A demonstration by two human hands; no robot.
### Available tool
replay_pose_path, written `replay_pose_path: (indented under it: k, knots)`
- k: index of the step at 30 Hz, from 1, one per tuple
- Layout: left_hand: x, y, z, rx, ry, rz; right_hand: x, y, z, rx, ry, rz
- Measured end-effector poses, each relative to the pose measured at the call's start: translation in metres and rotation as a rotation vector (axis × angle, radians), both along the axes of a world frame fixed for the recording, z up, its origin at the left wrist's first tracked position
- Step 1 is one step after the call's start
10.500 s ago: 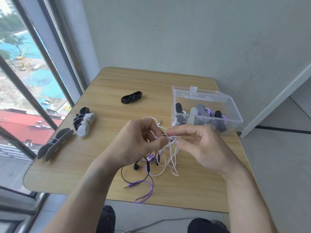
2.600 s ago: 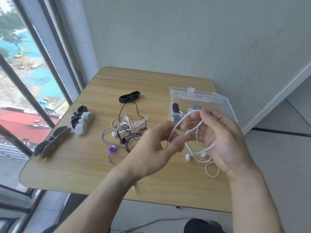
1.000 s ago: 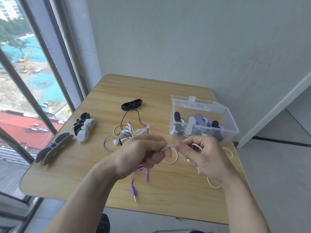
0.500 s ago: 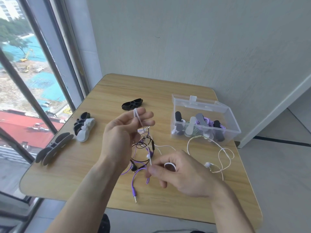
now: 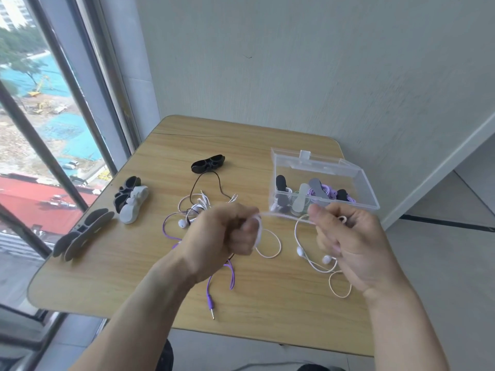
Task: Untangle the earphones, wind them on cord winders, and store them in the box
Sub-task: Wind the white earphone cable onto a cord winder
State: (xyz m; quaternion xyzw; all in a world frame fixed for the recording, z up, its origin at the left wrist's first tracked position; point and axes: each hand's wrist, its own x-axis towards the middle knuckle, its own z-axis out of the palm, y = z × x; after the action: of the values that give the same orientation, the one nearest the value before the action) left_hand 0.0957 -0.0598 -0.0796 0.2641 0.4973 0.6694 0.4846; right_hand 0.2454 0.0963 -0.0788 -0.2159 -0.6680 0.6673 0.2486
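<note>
Both hands hold one white earphone cord (image 5: 284, 216) stretched taut between them above the table. My left hand (image 5: 225, 231) grips one end in a fist; my right hand (image 5: 345, 236) pinches the other. The cord's slack loops and its two white earbuds (image 5: 301, 252) lie on the wood below my right hand. A tangle of purple, black and white earphones (image 5: 198, 207) sits behind and under my left hand, with a purple plug (image 5: 210, 306) trailing toward the front edge. The clear plastic box (image 5: 356, 183) at the back right holds several wound winders.
Empty cord winders lie on the wooden table (image 5: 134, 263): a black one (image 5: 208, 163) at the back centre, a black and white pair (image 5: 131, 200) at the left, a grey pair (image 5: 83, 236) near the left edge. A window runs along the left; a wall stands behind.
My left hand came down from its raised spot and closed into a fist on the white cord. My right hand rose and moved right, pulling the cord taut between them.
</note>
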Motion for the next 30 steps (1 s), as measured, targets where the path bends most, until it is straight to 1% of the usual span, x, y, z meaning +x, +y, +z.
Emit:
replay_pose_path:
  k: [2,3,5,6,7,8,10,12,14,16,17,18,19,21,23,25,26,28,29,30]
  knots:
    - [-0.007,-0.002,0.002,0.129,-0.324,0.088,0.0,0.0,0.002,0.049,-0.016,-0.031]
    - [-0.011,-0.002,0.004,0.187,-0.426,0.139,-0.001,-0.003,0.004,0.095,-0.042,-0.028]
    - [-0.019,-0.005,0.004,0.269,-0.548,0.258,-0.006,-0.012,0.004,0.169,-0.076,0.042]
    - [-0.023,-0.005,0.004,0.276,-0.551,0.319,-0.009,-0.018,0.003,0.212,-0.089,0.093]
    - [-0.025,-0.005,0.004,0.257,-0.5,0.373,-0.012,-0.021,0.0,0.26,-0.102,0.135]
    - [-0.026,-0.005,0.002,0.215,-0.399,0.426,-0.015,-0.025,-0.004,0.298,-0.113,0.168]
    - [-0.024,-0.004,0.0,0.088,-0.093,0.51,-0.019,-0.031,-0.008,0.354,-0.151,0.235]
    - [-0.019,-0.003,-0.001,-0.011,0.223,0.505,-0.021,-0.037,-0.01,0.378,-0.214,0.296]
    - [-0.011,-0.002,-0.006,-0.068,0.465,0.41,-0.021,-0.041,-0.01,0.376,-0.275,0.357]
    - [-0.002,-0.002,-0.011,-0.166,0.696,0.243,-0.02,-0.041,-0.007,0.367,-0.279,0.399]
    - [0.003,-0.002,-0.01,-0.207,0.734,0.128,-0.019,-0.04,-0.004,0.351,-0.254,0.407]
    - [0.006,-0.002,-0.008,-0.23,0.696,0.014,-0.017,-0.037,-0.001,0.314,-0.214,0.4]
    - [0.009,-0.002,-0.004,-0.242,0.595,-0.072,-0.014,-0.035,0.005,0.269,-0.164,0.38]
    - [0.012,-0.002,0.002,-0.245,0.408,-0.134,-0.007,-0.027,0.013,0.206,-0.098,0.242]
    - [0.012,-0.001,0.004,-0.225,0.294,-0.094,-0.001,-0.016,0.016,0.221,-0.125,0.059]
    - [0.014,0.001,0.005,-0.152,0.206,-0.07,0.004,-0.005,0.012,0.252,-0.157,-0.033]
    - [0.014,0.002,0.006,-0.09,0.094,-0.048,0.005,-0.003,0.011,0.275,-0.18,-0.052]
    - [0.011,0.003,0.01,0.098,-0.263,0.032,0.004,-0.006,0.012,0.283,-0.212,-0.041]
    - [0.008,0.003,0.011,0.19,-0.395,0.101,0.003,-0.011,0.012,0.265,-0.221,-0.01]
    - [0.004,0.003,0.011,0.252,-0.449,0.176,0.001,-0.015,0.011,0.263,-0.235,0.033]
